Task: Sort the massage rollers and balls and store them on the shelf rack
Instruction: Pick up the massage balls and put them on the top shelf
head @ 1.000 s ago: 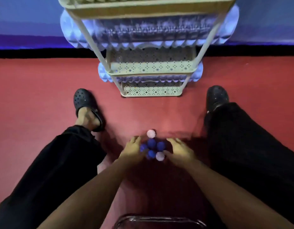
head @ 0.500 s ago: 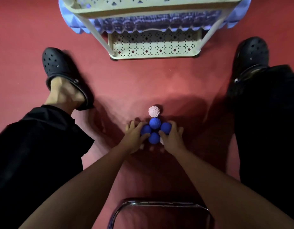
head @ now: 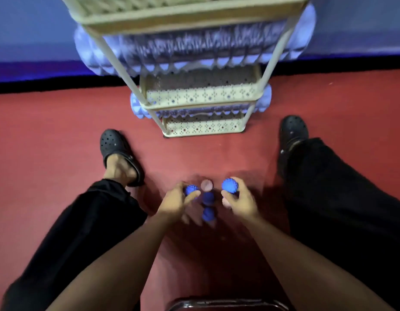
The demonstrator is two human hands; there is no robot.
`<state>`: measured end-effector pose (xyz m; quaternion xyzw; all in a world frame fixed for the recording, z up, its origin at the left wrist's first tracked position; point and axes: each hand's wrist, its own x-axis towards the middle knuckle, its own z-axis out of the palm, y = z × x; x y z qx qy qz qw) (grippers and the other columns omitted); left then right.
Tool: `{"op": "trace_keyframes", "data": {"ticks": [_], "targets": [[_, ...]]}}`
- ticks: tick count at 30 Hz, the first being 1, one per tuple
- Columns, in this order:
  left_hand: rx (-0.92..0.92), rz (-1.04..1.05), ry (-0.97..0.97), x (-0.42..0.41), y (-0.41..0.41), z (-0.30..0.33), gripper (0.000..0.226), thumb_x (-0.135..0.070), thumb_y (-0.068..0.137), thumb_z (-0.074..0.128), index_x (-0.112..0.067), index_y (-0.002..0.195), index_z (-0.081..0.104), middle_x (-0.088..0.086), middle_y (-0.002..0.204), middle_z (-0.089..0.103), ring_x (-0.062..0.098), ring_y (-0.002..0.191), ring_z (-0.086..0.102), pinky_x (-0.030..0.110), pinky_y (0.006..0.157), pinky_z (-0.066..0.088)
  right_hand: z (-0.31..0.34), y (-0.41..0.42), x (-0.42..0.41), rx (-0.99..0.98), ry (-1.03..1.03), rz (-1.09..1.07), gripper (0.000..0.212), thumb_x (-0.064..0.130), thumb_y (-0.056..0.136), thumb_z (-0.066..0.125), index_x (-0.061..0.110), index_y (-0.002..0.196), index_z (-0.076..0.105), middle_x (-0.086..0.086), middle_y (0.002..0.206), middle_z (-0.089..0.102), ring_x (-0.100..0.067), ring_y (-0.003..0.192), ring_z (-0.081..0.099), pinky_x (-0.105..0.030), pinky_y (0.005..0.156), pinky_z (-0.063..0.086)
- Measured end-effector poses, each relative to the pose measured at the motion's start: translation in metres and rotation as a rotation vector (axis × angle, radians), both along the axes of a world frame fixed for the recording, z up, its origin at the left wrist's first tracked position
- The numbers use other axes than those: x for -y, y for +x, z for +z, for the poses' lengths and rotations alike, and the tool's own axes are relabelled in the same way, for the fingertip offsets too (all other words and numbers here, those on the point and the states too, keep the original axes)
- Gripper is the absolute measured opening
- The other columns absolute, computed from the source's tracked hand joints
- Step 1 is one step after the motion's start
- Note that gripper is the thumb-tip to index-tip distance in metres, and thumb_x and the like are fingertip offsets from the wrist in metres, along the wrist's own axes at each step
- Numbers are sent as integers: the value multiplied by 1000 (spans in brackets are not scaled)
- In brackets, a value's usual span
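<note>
Two curled hands, left hand (head: pixel 175 204) and right hand (head: pixel 240 202), each around a blue ball (head: pixel 230 185).

We see five spiky balls low on the red floor: one blue ball (head: pixel 190 191) gripped in the left hand (head: pixel 175 204), a second blue ball (head: pixel 230 185) in the right hand (head: pixel 240 202) — a pale pink ball (head: pixel 206 184) and two blurred blue balls (head: pixel 208 206) between them. Pale blue ridged rollers (head: pixel 194 44) lie across the cream shelf rack (head: pixel 201 95).

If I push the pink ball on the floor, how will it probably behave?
The pink ball is round and lies free on the flat red floor, so it would likely roll. It looks small, so probably light. Blur hides its surface.
</note>
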<state>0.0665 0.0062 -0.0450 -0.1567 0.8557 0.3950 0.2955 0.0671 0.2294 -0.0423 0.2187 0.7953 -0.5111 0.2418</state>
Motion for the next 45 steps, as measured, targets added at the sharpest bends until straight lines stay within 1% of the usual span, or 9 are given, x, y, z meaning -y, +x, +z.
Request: {"op": "trace_keyframes", "data": {"ticks": [4, 7, 15, 22, 26, 34, 36, 40, 45], "targets": [[-215, 88, 53, -6, -31, 112, 36, -60, 87, 66, -28, 103, 60, -8, 72, 69, 4, 57, 59, 31, 65, 50, 109, -29, 2, -178, -92, 63, 49, 18, 92, 71, 23, 136, 51, 0, 120, 64, -28, 107, 65, -53, 93, 54], [-420, 124, 97, -11, -51, 208, 35, -57, 87, 68, -26, 101, 61, 1, 82, 72, 12, 66, 63, 38, 72, 55, 203, -47, 2, -353, -114, 122, 42, 18, 93, 69, 27, 130, 50, -4, 96, 64, -27, 77, 62, -43, 74, 56], [-888, 110, 119, -18, -63, 463, 37, -59, 86, 67, -29, 107, 64, -20, 96, 66, 0, 81, 64, 12, 67, 44, 466, -69, -9, -857, 26, 181, 41, 24, 91, 74, 37, 123, 52, 15, 81, 65, 11, 59, 61, -6, 51, 42], [-1146, 112, 80, -18, -59, 622, 40, -64, 88, 61, -29, 108, 58, -21, 84, 66, -4, 70, 62, 15, 54, 39, 628, -77, -26, -1081, 131, 233, 47, 34, 91, 72, 38, 131, 48, -6, 114, 67, -27, 90, 69, -41, 78, 58], [-1193, 139, 46, -17, -66, 679, 47, -64, 89, 59, -25, 116, 52, -14, 94, 62, 11, 74, 61, 30, 57, 42, 681, -83, -28, -1172, 143, 258, 48, 33, 92, 72, 40, 131, 46, -7, 115, 65, -25, 87, 70, -38, 75, 61], [-1277, 156, 46, -9, -117, 741, 49, -61, 89, 62, -23, 120, 55, -6, 105, 64, 8, 78, 61, 20, 53, 45, 754, -135, -2, -1318, 191, 282, 47, 33, 94, 69, 34, 135, 46, 18, 104, 51, -19, 102, 64, -44, 95, 55], [-1311, 176, 46, -5, -140, 759, 58, -63, 89, 61, -22, 129, 53, -6, 112, 59, 12, 87, 64, 25, 60, 53, 772, -160, 10, -1367, 233, 259, 48, 36, 95, 67, 32, 137, 44, 15, 103, 60, -17, 106, 60, -40, 103, 48], [-1380, 179, -48, -2, -192, 793, 60, -67, 91, 52, -24, 131, 45, -3, 109, 64, 19, 90, 68, 40, 76, 59, 794, -213, 34, -1391, 244, 293, 45, 34, 97, 64, 32, 136, 40, -2, 116, 65, -21, 98, 67, -34, 80, 52], [-1341, 95, -56, -3, -261, 814, 55, -59, 96, 50, -21, 134, 38, 2, 112, 61, 16, 86, 63, 29, 70, 50, 805, -276, 57, -1343, 303, 299, 46, 31, 98, 63, 29, 138, 39, -6, 123, 64, -26, 104, 64, -36, 87, 53]]}}
